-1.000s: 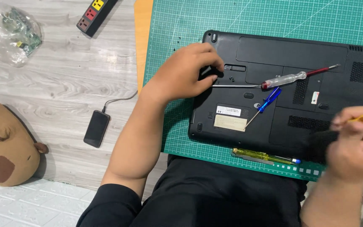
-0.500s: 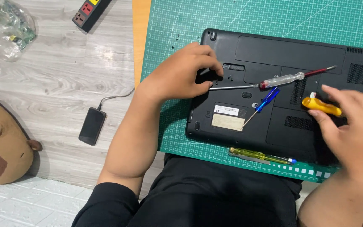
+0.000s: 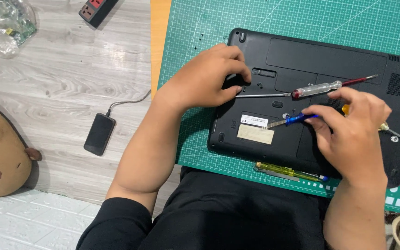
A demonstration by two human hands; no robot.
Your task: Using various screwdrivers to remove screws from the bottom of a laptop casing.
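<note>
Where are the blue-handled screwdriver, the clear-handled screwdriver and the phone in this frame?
blue-handled screwdriver [image 3: 297, 119], head view, on the blue handle just ahead of the right hand's fingers.
clear-handled screwdriver [image 3: 317, 89], head view, on the clear handle lying on the laptop.
phone [image 3: 99, 134], head view, on the middle of its dark screen.

- Two bare hands in shot: left hand [image 3: 207, 78], right hand [image 3: 355, 132], no gloves on either.
- No rings, no watch, no bands on fingers or wrists that I can make out.
- Nails look short and plain on the left fingers [image 3: 234, 69].
- Both forearms are bare and thick-set, the left one [image 3: 146, 148] shown nearly whole.
- There's a black sleeve [image 3: 112, 227] at the near edge, short, ending around the left elbow.
- No sleeve shows on the right arm [image 3: 355, 217]; it leaves the frame bare.
- Black clothing [image 3: 237, 217] covers the body between the arms, plain, softly creased, no print or logo visible.
</note>
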